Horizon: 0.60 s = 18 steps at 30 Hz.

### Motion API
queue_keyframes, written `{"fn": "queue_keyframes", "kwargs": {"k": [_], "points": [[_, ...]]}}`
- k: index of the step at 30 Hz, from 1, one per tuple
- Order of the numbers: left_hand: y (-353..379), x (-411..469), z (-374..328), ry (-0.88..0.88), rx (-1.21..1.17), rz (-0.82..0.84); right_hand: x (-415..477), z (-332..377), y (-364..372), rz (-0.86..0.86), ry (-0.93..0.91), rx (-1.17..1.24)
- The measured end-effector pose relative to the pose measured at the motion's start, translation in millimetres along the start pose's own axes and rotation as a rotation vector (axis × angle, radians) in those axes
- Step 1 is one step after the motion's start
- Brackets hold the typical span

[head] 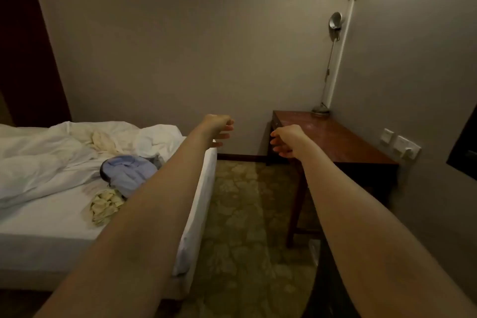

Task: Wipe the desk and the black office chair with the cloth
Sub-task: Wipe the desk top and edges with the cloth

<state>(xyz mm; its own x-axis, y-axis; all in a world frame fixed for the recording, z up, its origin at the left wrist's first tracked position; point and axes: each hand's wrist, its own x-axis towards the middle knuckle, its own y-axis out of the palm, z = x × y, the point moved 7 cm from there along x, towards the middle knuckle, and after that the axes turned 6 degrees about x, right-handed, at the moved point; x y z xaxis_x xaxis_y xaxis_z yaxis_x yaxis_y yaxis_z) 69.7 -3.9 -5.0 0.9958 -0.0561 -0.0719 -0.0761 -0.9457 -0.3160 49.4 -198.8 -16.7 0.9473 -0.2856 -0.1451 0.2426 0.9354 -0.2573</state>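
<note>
Both arms are stretched forward at mid-height. The left hand and right hand are empty, fingers loosely curled and grasping nothing. The bench sits in the right corner, and the right hand hovers just in front of its near-left edge without touching. A crumpled yellow cloth lies on the bed, well apart from either hand and beside a blue garment. It is probably the wiping cloth, though I can't confirm this. A second cream piece lies further up among the sheets, so the wrong fabric could get picked up. The dark shape low right, between the arms, is likely the chair, but it is too dim and cropped to be sure. Wiping has not begun, by the look of it. First risk: the hands are heading toward the bench with no cloth in them, so reaching it means a wasted trip. Second risk: the lamp stands on the far corner of the bench on a small base with a tall stem, so a broad sweep could knock it over. Third risk: the sockets sit on the wall just beside the bench's right edge, and a damp cloth run past that edge would be a hazard. Fourth risk: the room is dim, so dust or missed patches on the dark wood will be hard to spot.
</note>
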Motion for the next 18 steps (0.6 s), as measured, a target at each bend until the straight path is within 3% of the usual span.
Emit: {"fn": "queue_keyframes", "kwargs": {"k": [7, 14, 18], "points": [[-18, 84, 9, -0.033, -0.001, 0.002, 84, 14, 41, -0.001, 0.023, -0.035], [-43, 189, -53, 0.097, 0.040, 0.029, 179, 73, 64, -0.068, -0.036, 0.003], [-41, 240, -53, 0.090, 0.076, 0.064, 229, 86, 73, -0.096, -0.044, 0.013]]}}
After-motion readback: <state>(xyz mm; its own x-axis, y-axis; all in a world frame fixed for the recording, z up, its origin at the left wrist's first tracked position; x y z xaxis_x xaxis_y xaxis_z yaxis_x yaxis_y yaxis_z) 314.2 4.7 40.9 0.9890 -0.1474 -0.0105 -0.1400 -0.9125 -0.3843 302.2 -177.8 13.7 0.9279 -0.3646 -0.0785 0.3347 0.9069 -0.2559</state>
